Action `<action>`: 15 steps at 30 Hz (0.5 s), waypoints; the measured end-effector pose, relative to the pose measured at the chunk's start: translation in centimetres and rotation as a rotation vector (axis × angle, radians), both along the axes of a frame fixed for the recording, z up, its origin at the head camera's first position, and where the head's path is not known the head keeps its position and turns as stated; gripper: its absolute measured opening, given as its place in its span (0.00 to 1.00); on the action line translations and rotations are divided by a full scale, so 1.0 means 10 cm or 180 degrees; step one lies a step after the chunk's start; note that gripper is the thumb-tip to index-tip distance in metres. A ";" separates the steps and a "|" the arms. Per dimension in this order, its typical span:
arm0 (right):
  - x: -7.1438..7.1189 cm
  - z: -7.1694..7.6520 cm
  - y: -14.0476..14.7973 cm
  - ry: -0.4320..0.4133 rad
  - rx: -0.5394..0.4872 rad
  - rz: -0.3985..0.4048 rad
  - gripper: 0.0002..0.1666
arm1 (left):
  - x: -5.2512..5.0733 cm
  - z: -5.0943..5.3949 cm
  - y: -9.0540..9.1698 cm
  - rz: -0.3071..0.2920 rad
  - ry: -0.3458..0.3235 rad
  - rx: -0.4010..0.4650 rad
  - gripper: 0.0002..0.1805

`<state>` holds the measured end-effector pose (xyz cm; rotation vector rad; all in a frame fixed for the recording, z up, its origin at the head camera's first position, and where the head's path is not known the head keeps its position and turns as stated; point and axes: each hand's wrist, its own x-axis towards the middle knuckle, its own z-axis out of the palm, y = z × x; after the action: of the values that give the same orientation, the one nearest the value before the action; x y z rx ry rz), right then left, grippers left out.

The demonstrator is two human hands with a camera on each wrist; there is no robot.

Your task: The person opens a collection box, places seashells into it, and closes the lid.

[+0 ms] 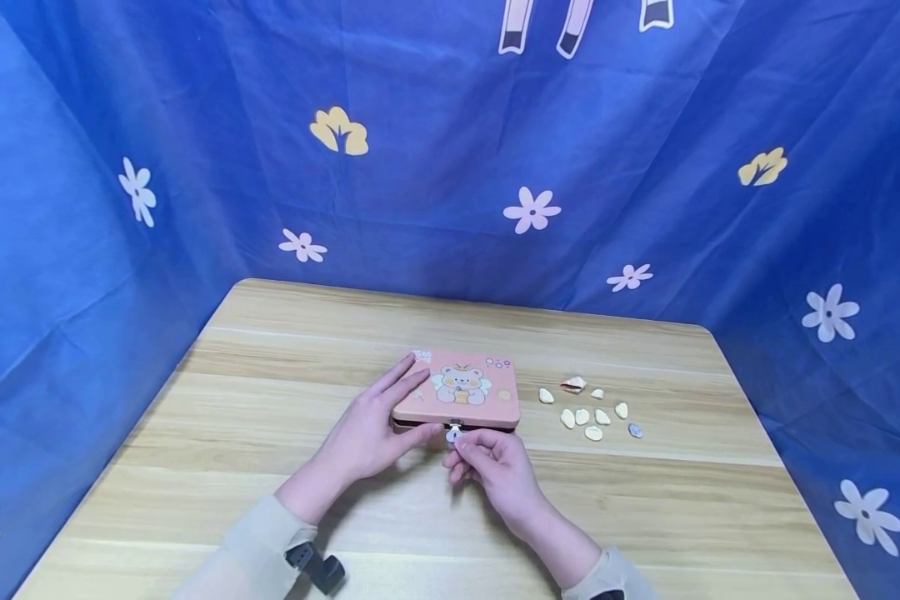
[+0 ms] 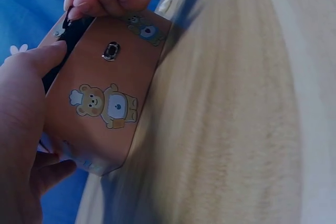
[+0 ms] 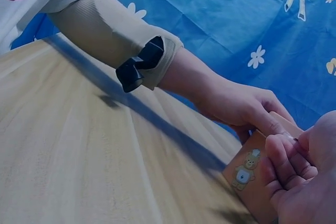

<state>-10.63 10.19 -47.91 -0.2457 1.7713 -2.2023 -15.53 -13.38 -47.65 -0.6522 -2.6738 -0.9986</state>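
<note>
One left hand (image 1: 367,432), fingers extended, unclenched, rests on the left side of a smooth, round-cornered pink box (image 1: 461,392). The right hand (image 1: 497,469) pinches its metallic clasp (image 1: 453,434) at the front edge. Right of that pinch: pale, rounded pieces (image 1: 593,433) on wood-grained tabletop (image 1: 285,367).

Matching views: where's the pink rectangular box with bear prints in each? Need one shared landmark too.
Head: the pink rectangular box sits just below centre.
Left wrist: left half, slanted, clasp side showing.
Right wrist: lower right, partly hidden by the bare right hand.
Shared landmark: the bare left hand, at the box in all three.
</note>
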 end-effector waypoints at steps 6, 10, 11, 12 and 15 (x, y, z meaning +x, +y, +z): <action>-0.02 0.05 0.01 0.0092 0.0095 -0.0018 0.19 | 0.00 0.04 0.01 0.0148 -0.0036 0.0063 0.52; -0.04 0.08 0.02 0.0169 0.0109 0.0002 0.20 | 0.00 0.08 0.02 0.0229 -0.0066 0.0095 0.55; -0.04 0.09 0.03 0.0191 0.0112 0.0004 0.20 | 0.01 0.09 0.02 0.0252 -0.0084 0.0110 0.57; -0.05 0.10 0.03 0.0211 0.0110 0.0004 0.20 | 0.01 0.10 0.02 0.0278 -0.0103 0.0133 0.58; -0.07 0.11 0.04 0.0286 0.0109 0.0011 0.20 | 0.01 0.12 0.03 0.0379 -0.0179 0.0221 0.61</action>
<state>-11.30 10.57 -46.77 -0.3445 1.8522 -2.1883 -15.47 -13.04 -46.40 -0.4517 -2.6762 -1.0869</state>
